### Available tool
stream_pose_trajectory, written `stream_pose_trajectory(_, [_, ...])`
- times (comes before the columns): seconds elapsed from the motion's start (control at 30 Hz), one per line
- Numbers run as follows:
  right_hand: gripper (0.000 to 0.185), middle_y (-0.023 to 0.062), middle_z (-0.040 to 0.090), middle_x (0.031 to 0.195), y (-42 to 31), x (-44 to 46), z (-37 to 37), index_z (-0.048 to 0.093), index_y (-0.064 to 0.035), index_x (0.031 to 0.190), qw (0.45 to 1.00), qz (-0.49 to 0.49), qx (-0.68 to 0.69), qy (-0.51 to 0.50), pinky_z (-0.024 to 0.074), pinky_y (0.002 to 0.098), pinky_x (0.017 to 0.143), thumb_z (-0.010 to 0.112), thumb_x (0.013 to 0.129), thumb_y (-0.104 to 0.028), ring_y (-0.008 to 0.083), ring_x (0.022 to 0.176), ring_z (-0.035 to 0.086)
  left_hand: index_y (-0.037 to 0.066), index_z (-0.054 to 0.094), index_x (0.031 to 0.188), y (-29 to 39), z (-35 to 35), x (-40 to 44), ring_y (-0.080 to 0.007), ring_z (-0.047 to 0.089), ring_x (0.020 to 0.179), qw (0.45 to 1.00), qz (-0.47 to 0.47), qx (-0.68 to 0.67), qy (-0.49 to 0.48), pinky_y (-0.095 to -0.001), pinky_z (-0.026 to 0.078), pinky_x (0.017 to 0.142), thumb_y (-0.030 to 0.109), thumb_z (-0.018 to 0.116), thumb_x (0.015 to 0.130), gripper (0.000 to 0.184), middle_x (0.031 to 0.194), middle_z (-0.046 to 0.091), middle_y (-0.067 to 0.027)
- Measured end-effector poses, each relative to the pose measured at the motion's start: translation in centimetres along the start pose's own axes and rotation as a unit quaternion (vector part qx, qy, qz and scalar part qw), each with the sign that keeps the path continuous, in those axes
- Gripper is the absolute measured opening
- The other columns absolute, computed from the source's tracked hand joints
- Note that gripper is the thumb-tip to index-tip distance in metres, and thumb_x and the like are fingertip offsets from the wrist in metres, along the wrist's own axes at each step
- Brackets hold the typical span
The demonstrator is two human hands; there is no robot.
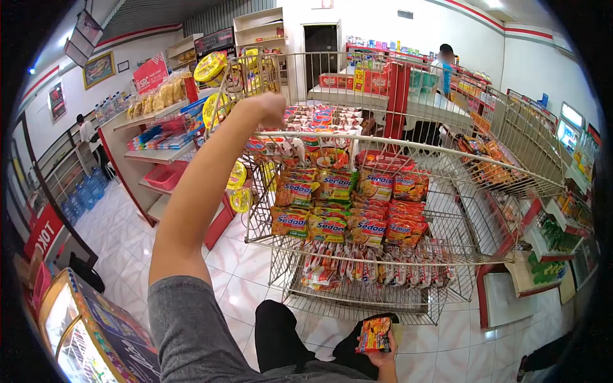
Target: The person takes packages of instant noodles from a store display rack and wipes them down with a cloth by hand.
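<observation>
My left hand [274, 108] reaches over the upper basket of a wire rack [440, 145], near its left side. Its fingers are curled; what they hold, if anything, is hidden. Below and beyond it lie rows of red-and-white packets [319, 120]. Low over my lap, my right hand [387, 357] grips an orange-red instant noodle packet [375, 335]. The middle basket holds several upright noodle packets [332, 228] in green, orange and red. Further white-and-red packets [383, 265] fill the bottom tier.
Yellow round packs [211, 67] hang at the rack's left side. A stocked shelf unit [159, 155] stands to the left, and a lit display case [96, 325] at lower left. Behind the rack are a counter [357, 96] and a person [444, 67]. Tiled floor [236, 274] surrounds the rack.
</observation>
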State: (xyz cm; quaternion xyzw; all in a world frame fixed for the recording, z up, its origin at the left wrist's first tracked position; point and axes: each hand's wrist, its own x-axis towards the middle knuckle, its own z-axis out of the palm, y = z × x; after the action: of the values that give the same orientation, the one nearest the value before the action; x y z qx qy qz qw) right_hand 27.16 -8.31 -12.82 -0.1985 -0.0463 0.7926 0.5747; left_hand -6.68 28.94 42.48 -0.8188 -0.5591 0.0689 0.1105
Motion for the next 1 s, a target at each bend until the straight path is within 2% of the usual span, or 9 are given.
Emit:
stream_pose_trajectory(0.13, [0.078, 0.0132, 0.049, 0.13, -0.1, 0.2, -0.1, 0.035, -0.0068, 0.139, 1.0, 0.004, -0.005, -0.002, 0.0391, 0.0668, 0.084, 0.045, 0.082, -0.06, 0.0426, 0.109, 0.05, 0.0, 0.068, 0.088, 0.6, 0.3, -1.2, -0.0225, 0.065, 0.069, 0.947, -0.043, -0.254, -0.191, -0.0362, 0.052, 0.063, 0.026, 0.064, 0.079, 0.028, 0.08, 0.069, -0.0127])
stream_pose_trajectory(0.17, [0.078, 0.013, 0.049, 0.13, -0.1, 0.2, 0.0, 0.035, -0.0069, 0.139, 1.0, 0.004, -0.01, -0.003, 0.0392, 0.0668, 0.084, 0.045, 0.082, -0.06, 0.0425, 0.109, 0.05, -0.002, 0.062, 0.102, -0.7, 1.2, 0.9, -0.0252, 0.065, 0.08, 0.974, 0.023, -0.125, -0.187, -0.0367, 0.052, 0.071, 0.03, 0.062, 0.083, 0.037, 0.092, 0.068, -0.016])
stream_pose_trajectory(0.27, [0.076, 0.0148, 0.05, 0.128, 0.0, -0.1, 0.4, 0.036, -0.0052, 0.138, 1.0, 0.004, 0.015, -0.004, 0.0405, 0.0652, 0.084, 0.048, 0.083, -0.057, 0.0417, 0.11, 0.051, 0.0, 0.054, 0.116, -0.2, 1.4, -0.5, -0.0263, 0.063, 0.092, 0.998, 0.014, -0.062, 0.011, -0.0371, 0.051, 0.077, 0.032, 0.06, 0.084, 0.046, 0.109, 0.063, -0.0181])
stream_pose_trajectory(0.7, [0.073, 0.0145, 0.051, 0.127, -0.1, -0.2, 1.2, 0.037, -0.0058, 0.137, 0.999, 0.011, 0.028, -0.015, 0.0426, 0.0636, 0.081, 0.049, 0.084, -0.055, 0.0396, 0.11, 0.051, 0.005, 0.046, 0.13, -0.4, 0.9, 0.7, -0.0243, 0.053, 0.109, 0.984, 0.026, -0.085, -0.153, -0.0367, 0.043, 0.091, 0.032, 0.052, 0.089, 0.049, 0.124, 0.056, -0.0135])
stream_pose_trajectory(0.83, [0.074, 0.0144, 0.049, 0.129, 0.1, -0.5, 1.2, 0.037, -0.0058, 0.137, 1.0, 0.004, 0.019, -0.016, 0.0425, 0.0645, 0.083, 0.051, 0.083, -0.054, 0.0402, 0.112, 0.051, 0.0, 0.057, 0.115, -0.8, 0.2, 1.1, -0.0246, 0.058, 0.102, 0.996, 0.08, -0.037, -0.022, -0.0361, 0.046, 0.087, 0.027, 0.052, 0.09, 0.037, 0.112, 0.061, -0.0155])
stream_pose_trajectory(0.87, [0.075, 0.0146, 0.05, 0.129, 0.1, -0.6, 1.0, 0.037, -0.0065, 0.137, 1.0, 0.0, 0.005, -0.01, 0.0423, 0.0642, 0.083, 0.051, 0.082, -0.056, 0.0406, 0.111, 0.05, 0.0, 0.058, 0.112, -1.5, 0.0, 0.5, -0.0241, 0.059, 0.099, 0.97, 0.112, -0.139, 0.165, -0.0349, 0.046, 0.085, 0.024, 0.052, 0.09, 0.033, 0.108, 0.063, -0.0153])
stream_pose_trajectory(0.9, [0.077, 0.0149, 0.05, 0.129, 0.2, -0.8, 1.0, 0.038, -0.0073, 0.137, 1.0, -0.008, -0.008, -0.005, 0.0421, 0.0639, 0.084, 0.051, 0.081, -0.058, 0.041, 0.111, 0.05, -0.001, 0.059, 0.108, -2.1, -0.3, 0.3, -0.0236, 0.06, 0.096, 0.897, 0.141, -0.236, 0.345, -0.0337, 0.047, 0.083, 0.021, 0.053, 0.089, 0.03, 0.104, 0.064, -0.015])
stream_pose_trajectory(0.97, [0.079, 0.0152, 0.049, 0.129, 0.2, -1.0, 0.5, 0.038, -0.0081, 0.137, 1.0, -0.02, -0.012, -0.002, 0.0416, 0.0632, 0.085, 0.052, 0.079, -0.06, 0.0415, 0.113, 0.048, 0.005, 0.06, 0.109, 1.0, -3.2, -5.4, -0.0198, 0.063, 0.084, 0.766, 0.065, -0.335, 0.545, -0.0323, 0.048, 0.075, 0.027, 0.055, 0.09, 0.029, 0.095, 0.066, -0.0138])
stream_pose_trajectory(1.0, [0.079, 0.0156, 0.049, 0.13, 0.1, -0.9, 0.3, 0.038, -0.0081, 0.137, 1.0, -0.026, -0.009, -0.01, 0.0414, 0.0632, 0.086, 0.052, 0.079, -0.06, 0.0417, 0.114, 0.048, 0.005, 0.06, 0.108, 2.2, -3.8, -7.9, -0.0191, 0.063, 0.084, 0.686, 0.114, -0.382, 0.608, -0.0301, 0.048, 0.075, 0.026, 0.055, 0.091, 0.027, 0.095, 0.065, -0.0122])
